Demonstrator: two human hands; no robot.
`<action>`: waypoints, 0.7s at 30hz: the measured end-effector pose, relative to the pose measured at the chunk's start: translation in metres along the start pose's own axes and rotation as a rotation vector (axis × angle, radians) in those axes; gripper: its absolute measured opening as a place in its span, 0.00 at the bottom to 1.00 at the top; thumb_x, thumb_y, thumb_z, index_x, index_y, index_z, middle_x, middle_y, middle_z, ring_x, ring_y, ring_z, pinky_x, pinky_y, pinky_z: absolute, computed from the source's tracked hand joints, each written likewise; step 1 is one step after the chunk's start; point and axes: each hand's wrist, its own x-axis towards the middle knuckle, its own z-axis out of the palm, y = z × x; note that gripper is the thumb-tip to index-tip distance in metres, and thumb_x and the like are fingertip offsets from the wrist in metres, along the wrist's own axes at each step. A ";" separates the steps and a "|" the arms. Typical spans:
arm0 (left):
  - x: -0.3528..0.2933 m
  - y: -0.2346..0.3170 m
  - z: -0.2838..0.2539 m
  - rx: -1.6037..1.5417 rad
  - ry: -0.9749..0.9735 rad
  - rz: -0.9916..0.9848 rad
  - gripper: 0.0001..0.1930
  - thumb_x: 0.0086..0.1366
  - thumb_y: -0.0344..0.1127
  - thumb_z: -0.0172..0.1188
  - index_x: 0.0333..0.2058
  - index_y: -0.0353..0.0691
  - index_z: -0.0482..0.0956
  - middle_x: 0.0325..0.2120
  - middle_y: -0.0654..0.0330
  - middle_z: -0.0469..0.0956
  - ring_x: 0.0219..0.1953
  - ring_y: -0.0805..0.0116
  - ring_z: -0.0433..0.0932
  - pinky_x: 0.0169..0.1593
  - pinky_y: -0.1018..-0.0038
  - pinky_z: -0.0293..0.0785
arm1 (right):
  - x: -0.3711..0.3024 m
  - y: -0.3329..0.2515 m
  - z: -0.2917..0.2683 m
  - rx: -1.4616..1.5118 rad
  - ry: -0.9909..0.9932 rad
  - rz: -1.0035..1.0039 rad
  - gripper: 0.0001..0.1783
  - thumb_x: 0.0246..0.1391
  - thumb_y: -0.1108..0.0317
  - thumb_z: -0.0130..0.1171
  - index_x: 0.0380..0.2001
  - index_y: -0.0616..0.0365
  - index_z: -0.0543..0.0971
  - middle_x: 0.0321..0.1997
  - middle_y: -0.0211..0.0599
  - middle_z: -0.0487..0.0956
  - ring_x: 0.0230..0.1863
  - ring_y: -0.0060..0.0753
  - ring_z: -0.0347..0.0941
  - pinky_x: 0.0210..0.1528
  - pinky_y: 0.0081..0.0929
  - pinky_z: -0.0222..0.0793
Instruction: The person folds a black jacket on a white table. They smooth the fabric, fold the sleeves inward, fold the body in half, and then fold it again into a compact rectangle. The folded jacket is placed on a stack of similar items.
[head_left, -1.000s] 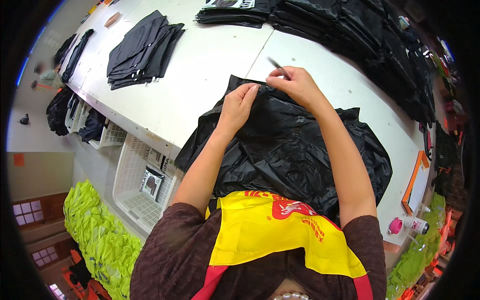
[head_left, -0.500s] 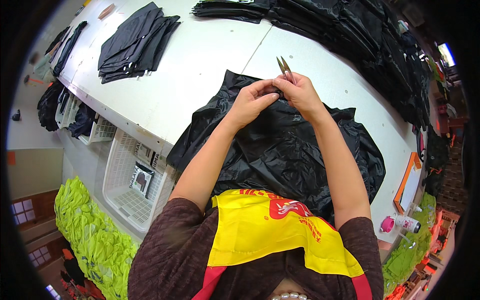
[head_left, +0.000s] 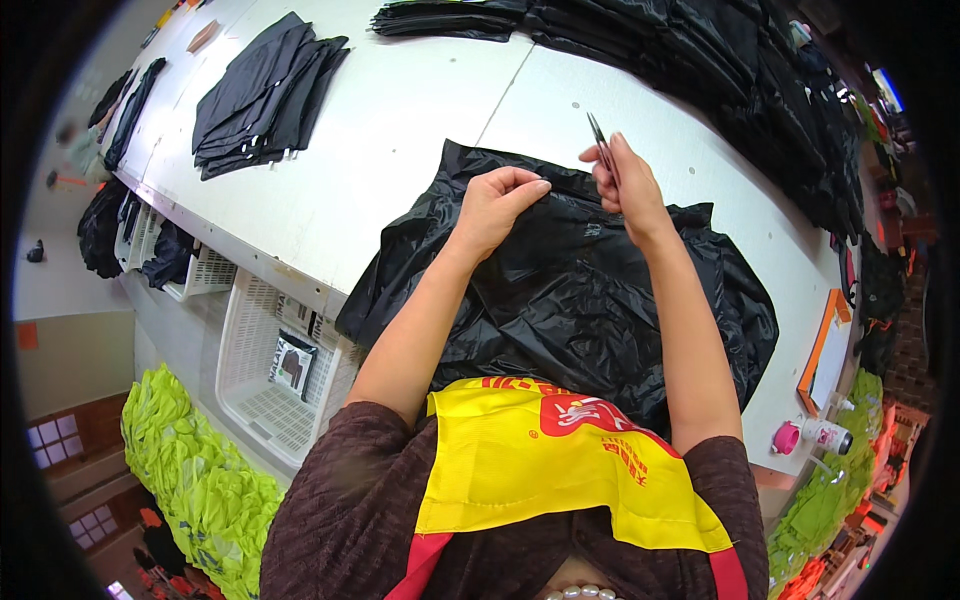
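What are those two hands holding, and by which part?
The left hand pinches the glossy black garment near its far edge; the right hand holds small metal snips by the handle end.

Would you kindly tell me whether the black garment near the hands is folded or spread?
Spread: the black garment lies wide and wrinkled across the white table.

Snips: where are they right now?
In the head view, right of centre, the snips are in the right hand, near the far edge of the black garment, right of the left hand.
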 end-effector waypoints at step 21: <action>-0.007 -0.006 -0.003 -0.021 -0.117 -0.019 0.16 0.57 0.27 0.61 0.45 0.34 0.77 0.28 0.68 0.76 0.30 0.83 0.71 0.35 0.87 0.66 | -0.033 0.034 -0.004 0.052 -0.323 0.381 0.23 0.62 0.47 0.41 0.26 0.55 0.70 0.15 0.18 0.60 0.11 0.09 0.46 0.12 0.11 0.41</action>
